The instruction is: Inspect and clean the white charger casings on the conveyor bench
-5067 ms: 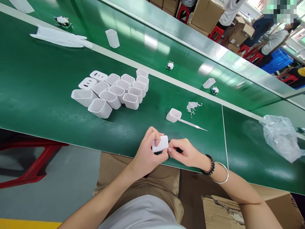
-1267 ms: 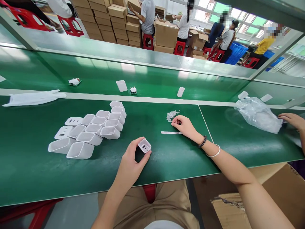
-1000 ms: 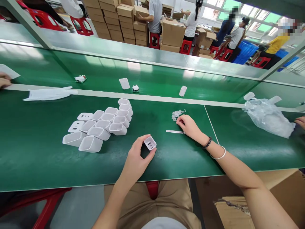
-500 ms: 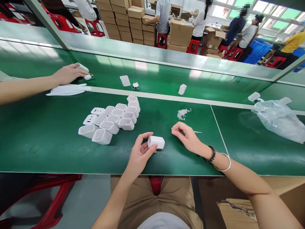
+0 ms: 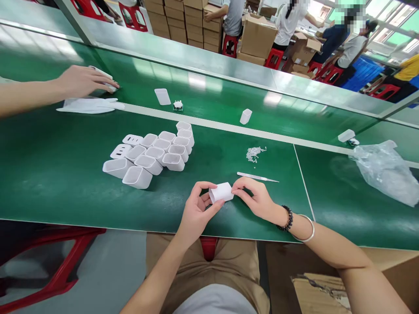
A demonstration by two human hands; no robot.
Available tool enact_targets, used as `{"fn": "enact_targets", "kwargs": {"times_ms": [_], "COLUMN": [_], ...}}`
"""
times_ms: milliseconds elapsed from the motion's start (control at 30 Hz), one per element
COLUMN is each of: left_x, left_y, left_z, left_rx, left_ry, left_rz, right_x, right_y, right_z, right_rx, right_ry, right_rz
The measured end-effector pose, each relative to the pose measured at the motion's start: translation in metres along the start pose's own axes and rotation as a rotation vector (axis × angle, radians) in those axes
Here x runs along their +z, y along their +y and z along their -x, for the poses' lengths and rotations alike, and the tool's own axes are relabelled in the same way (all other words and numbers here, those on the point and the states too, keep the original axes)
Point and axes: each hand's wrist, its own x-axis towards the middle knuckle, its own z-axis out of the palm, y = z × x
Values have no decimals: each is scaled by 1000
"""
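My left hand [image 5: 199, 207] is closed around a white plastic housing [image 5: 220, 192], a hollow box shape lying on its side with its wide opening to the left. At the housing's right end, my right hand [image 5: 250, 194] has thumb and forefinger pinched together against it. Whatever those fingertips hold, if anything, is too small to make out. Just beyond the right hand lies a slim white pointed tool [image 5: 257, 177], perhaps tweezers. Behind it is a small heap of tiny clear pieces [image 5: 254, 154]. A cluster of similar open white housings [image 5: 148, 164] stands left of my hands.
Another person's hand [image 5: 80, 81] rests at the far left over a white part, beside a white glove [image 5: 90, 105]. Across the strip lie a flat white cover [image 5: 163, 97], a small circuit part [image 5: 178, 105] and a single housing [image 5: 245, 116]. A clear plastic bag [image 5: 388, 170] lies right.
My right hand has come left from beside the pointed tool to the housing's right end. The left hand still holds the housing, now slightly turned. The view has tilted.
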Motion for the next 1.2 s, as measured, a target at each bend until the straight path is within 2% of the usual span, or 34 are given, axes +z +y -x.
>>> {"fn": "enact_targets", "kwargs": {"times_ms": [200, 767, 900, 1100, 1200], "left_x": [-1, -4, -4, -4, -4], "left_y": [-1, -5, -6, -7, -8], "left_z": [0, 1, 1, 3, 3], "left_rx": [-15, 25, 27, 36, 47], "left_ry": [-7, 9, 9, 11, 18], "left_rz": [29, 24, 25, -20, -42], "right_x": [-1, -3, -2, 1, 3], "right_y": [-1, -5, -7, -7, -5], "right_z": [0, -2, 0, -4, -5], "right_rx": [-99, -176, -16, 316, 425], "right_ry": [1, -25, -10, -43, -86], "right_rz": [15, 68, -57, -574, -708]}}
